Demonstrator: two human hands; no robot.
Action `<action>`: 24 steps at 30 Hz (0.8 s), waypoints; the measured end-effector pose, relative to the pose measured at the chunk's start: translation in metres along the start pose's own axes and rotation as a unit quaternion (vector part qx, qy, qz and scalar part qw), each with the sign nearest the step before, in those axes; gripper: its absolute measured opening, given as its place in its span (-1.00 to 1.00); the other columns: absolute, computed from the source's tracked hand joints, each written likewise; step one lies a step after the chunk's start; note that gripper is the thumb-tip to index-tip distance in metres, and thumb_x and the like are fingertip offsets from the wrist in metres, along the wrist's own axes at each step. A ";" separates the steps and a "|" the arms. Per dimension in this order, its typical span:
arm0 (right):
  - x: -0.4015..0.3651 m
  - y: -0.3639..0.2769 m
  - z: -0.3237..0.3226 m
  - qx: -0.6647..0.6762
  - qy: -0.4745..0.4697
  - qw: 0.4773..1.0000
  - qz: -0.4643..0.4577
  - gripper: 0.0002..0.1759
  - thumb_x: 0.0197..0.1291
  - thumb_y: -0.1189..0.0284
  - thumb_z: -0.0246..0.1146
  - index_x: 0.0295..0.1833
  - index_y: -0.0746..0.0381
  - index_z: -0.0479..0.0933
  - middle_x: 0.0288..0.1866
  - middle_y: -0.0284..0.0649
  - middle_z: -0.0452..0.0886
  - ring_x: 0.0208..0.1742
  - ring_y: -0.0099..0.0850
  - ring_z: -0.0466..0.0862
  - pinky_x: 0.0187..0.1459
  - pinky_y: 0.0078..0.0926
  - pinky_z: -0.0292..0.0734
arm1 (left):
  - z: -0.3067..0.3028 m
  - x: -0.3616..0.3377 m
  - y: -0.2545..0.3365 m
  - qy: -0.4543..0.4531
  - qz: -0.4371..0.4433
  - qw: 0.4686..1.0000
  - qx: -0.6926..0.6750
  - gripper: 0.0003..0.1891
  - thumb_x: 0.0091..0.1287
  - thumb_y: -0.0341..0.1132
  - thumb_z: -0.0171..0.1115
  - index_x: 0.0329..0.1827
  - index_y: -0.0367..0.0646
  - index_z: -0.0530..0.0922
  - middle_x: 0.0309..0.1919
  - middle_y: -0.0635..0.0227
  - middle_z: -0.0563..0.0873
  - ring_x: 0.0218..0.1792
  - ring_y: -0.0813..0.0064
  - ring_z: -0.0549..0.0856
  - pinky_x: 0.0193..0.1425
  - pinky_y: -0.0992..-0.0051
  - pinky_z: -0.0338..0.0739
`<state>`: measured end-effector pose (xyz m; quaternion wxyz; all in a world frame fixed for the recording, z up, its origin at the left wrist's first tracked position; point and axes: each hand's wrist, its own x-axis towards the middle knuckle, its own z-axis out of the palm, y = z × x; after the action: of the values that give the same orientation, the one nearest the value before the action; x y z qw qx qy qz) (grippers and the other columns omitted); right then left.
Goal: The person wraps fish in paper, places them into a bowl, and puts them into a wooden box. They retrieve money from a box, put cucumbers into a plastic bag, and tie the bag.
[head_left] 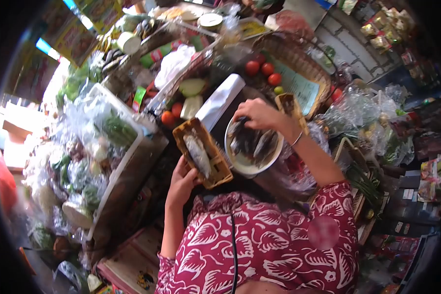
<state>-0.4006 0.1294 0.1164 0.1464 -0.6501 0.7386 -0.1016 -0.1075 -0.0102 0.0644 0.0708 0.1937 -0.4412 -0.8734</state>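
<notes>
My left hand (pixel 180 183) grips the lower left edge of a small rectangular yellow-brown basket (pixel 219 177), thumb over the rim. One silvery fish (pixel 197 153) lies lengthwise inside it. Beside the basket on the right is a round white bowl (pixel 254 170) with several dark fish (pixel 264 145). My right hand (pixel 260 115) reaches over the bowl's far rim, its fingers bent down and closed around a dark fish (pixel 239 128) at the left side. The fingertips are partly hidden by the hand. Behind my right wrist sits a second small basket (pixel 288 104).
White rolled paper (pixel 221 103) lies beyond the basket. Several tomatoes (pixel 267 68) stand near a large woven basket (pixel 323 81). Bagged vegetables fill a white-rimmed crate (pixel 113 171) on the left. Plastic-wrapped greens (pixel 372 120) and a slatted basket (pixel 354 147) are at right.
</notes>
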 end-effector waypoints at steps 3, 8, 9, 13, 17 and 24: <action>-0.002 0.006 -0.008 0.021 0.003 0.999 0.029 -0.70 -0.07 0.41 0.26 -0.11 0.04 0.58 -0.15 -0.29 0.58 -0.03 -0.24 0.54 0.00 -0.25 0.38 | 0.017 0.003 0.004 0.017 -0.001 1.000 -0.021 -0.42 0.27 -0.42 0.07 0.38 -0.10 0.15 0.06 0.43 0.52 -0.07 0.63 0.59 -0.19 0.66 0.54; -0.033 0.035 -0.041 0.162 0.104 0.976 0.099 -0.64 0.09 0.39 0.21 0.00 0.32 0.48 -0.21 -0.11 0.60 -0.19 -0.40 0.59 -0.11 -0.47 0.48 | 0.019 0.010 0.005 -0.011 -0.013 1.000 0.014 -0.36 0.24 -0.33 0.18 0.38 -0.13 0.15 0.12 0.38 0.49 0.01 0.54 0.57 -0.06 0.48 0.57; -0.047 0.051 -0.044 0.161 0.121 0.969 0.143 -0.65 0.13 0.40 0.21 0.01 0.33 0.48 -0.21 -0.19 0.61 -0.20 -0.48 0.58 -0.15 -0.53 0.48 | 0.017 0.011 0.005 -0.021 -0.016 1.000 0.016 -0.29 0.22 -0.24 0.27 0.38 -0.17 0.13 0.17 0.34 0.46 0.10 0.45 0.55 0.05 0.34 0.57; -0.109 0.096 -0.030 0.284 0.163 0.892 0.312 -0.56 0.17 0.35 0.24 0.10 0.36 0.40 -0.32 -0.35 0.51 -0.35 -0.64 0.44 -0.32 -0.66 0.38 | 0.022 0.012 0.005 -0.012 0.005 1.000 0.023 -0.31 0.27 -0.38 0.16 0.43 -0.06 0.02 0.09 0.33 0.50 -0.04 0.57 0.60 -0.20 0.61 0.59; -0.127 0.114 0.009 0.217 0.136 0.876 0.410 -0.56 0.17 0.34 0.22 0.08 0.38 0.40 -0.22 -0.19 0.56 -0.22 -0.50 0.51 -0.19 -0.55 0.43 | 0.020 0.013 0.004 -0.016 -0.007 1.000 0.016 -0.29 0.28 -0.39 0.16 0.44 -0.03 -0.02 0.09 0.33 0.50 -0.07 0.58 0.60 -0.21 0.63 0.59; -0.131 0.109 0.019 0.259 0.170 0.869 0.385 -0.55 0.21 0.33 0.19 0.14 0.35 0.34 -0.26 -0.24 0.56 -0.27 -0.55 0.51 -0.25 -0.59 0.42 | 0.019 0.013 0.001 -0.032 -0.013 0.999 0.020 -0.33 0.29 -0.36 0.15 0.42 -0.02 0.03 0.10 0.33 0.49 -0.02 0.57 0.58 -0.13 0.56 0.57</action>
<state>-0.4810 0.2746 0.0728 0.2093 -0.2254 0.8911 -0.3337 -0.1274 -0.0010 0.0718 0.0412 0.1728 -0.4579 -0.8711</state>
